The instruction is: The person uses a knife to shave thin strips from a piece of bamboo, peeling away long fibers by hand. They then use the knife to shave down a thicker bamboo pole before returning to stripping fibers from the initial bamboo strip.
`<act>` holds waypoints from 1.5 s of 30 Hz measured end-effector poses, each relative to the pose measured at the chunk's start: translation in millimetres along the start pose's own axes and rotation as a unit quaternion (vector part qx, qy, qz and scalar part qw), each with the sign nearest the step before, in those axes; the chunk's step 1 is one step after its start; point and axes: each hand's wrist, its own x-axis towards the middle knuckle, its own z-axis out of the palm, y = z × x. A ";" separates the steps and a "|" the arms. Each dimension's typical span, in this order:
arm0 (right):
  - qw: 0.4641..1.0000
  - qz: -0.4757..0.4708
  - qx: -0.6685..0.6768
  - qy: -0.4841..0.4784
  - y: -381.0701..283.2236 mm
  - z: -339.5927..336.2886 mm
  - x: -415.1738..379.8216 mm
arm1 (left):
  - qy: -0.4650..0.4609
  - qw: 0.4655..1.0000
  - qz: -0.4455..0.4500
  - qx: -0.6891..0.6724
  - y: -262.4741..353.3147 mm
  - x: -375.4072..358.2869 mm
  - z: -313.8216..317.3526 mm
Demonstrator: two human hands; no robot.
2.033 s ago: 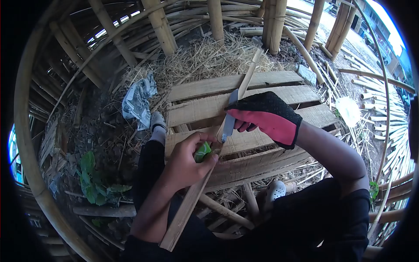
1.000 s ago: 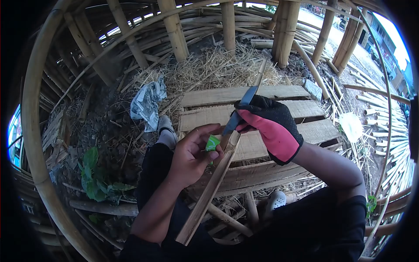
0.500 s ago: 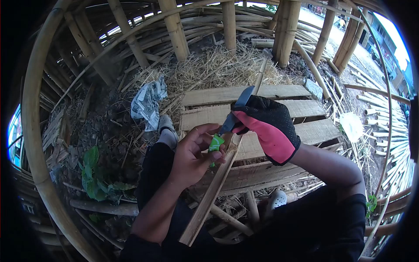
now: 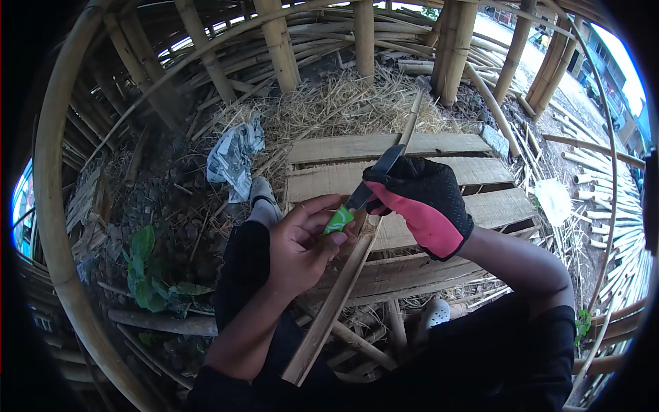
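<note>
A dark-bladed knife [image 4: 389, 160] slants between my two hands. My bare left hand [image 4: 302, 240] is closed round a green piece with a white pattern [image 4: 339, 220] at the blade's lower end, in line with it. In a black and pink glove, my right hand [image 4: 422, 199] pinches the middle of the blade, whose wide tip sticks out past the fingers. Beneath both hands runs a split bamboo strip [image 4: 329, 309], slanting from near my lap up across the wooden slats [image 4: 405, 225]. Part of the strip is hidden behind the glove.
Crumpled printed sheeting [image 4: 235, 161] lies left of the slats, near my foot. Straw [image 4: 329, 110] and bamboo posts [image 4: 452, 55] stand beyond. A thick bamboo pole [image 4: 58, 206] rises at the left. White plastic [image 4: 552, 199] and many cut bamboo lengths [image 4: 618, 240] lie at the right.
The blade has turned slightly, showing more of its flat side, and its tip sits a little lower. My right hand has shifted slightly; the bamboo strip stays in place.
</note>
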 end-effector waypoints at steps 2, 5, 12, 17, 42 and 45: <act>0.996 -0.032 -0.079 -0.035 -2.6 -5.8 1.9 | 0.009 1.000 0.005 0.000 -0.3 -0.1 0.3; 0.989 -0.021 -0.123 -0.077 -12.1 -14.1 3.9 | 0.015 0.998 0.062 0.028 -4.2 3.4 -3.8; 0.978 -0.091 -0.167 -0.088 9.3 -15.0 2.4 | 0.018 0.996 0.082 0.038 -6.6 5.1 -8.9; 0.945 -0.009 -0.301 -0.125 -27.6 -28.9 9.7 | 0.023 0.997 0.056 0.048 -2.4 9.3 -14.6; 0.701 -0.215 -0.647 -0.208 -21.4 -15.3 -25.4 | -0.033 0.950 0.118 0.286 -0.9 -0.7 -15.0; 0.714 -0.220 -0.637 -0.188 -31.4 -4.6 -28.0 | -0.024 0.952 0.126 0.276 6.3 0.1 -16.9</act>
